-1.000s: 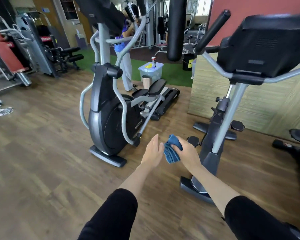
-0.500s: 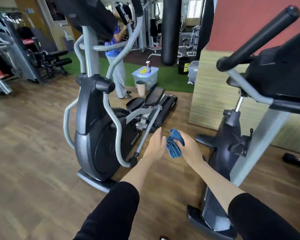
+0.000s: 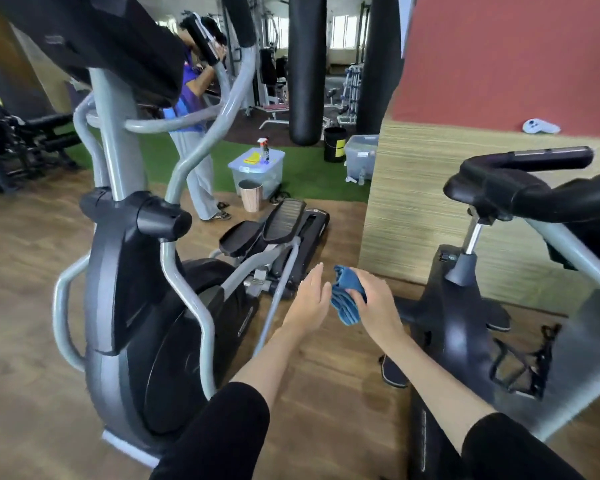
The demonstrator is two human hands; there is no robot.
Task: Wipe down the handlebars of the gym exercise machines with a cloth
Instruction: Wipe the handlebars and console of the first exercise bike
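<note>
Holds a blue cloth in the right hand, fingers curled over the top of it and gripping. Looks soft and faintly ribbed, bunched into a thick wad, folded edges stacked in layers at the lower end, one corner poking up past the fingertips. Hangs in mid-air above the wood floor, between the elliptical on the left and the bike on the right, touching neither. Shows the left hand open just beside the cloth, fingers straight and together, palm turned toward the wad; cannot tell whether touching it. Places the bike's black handlebar up and to the right, well apart from the cloth. Places the elliptical's grey bars, black-gripped at the top, higher on the left, also well apart.
</note>
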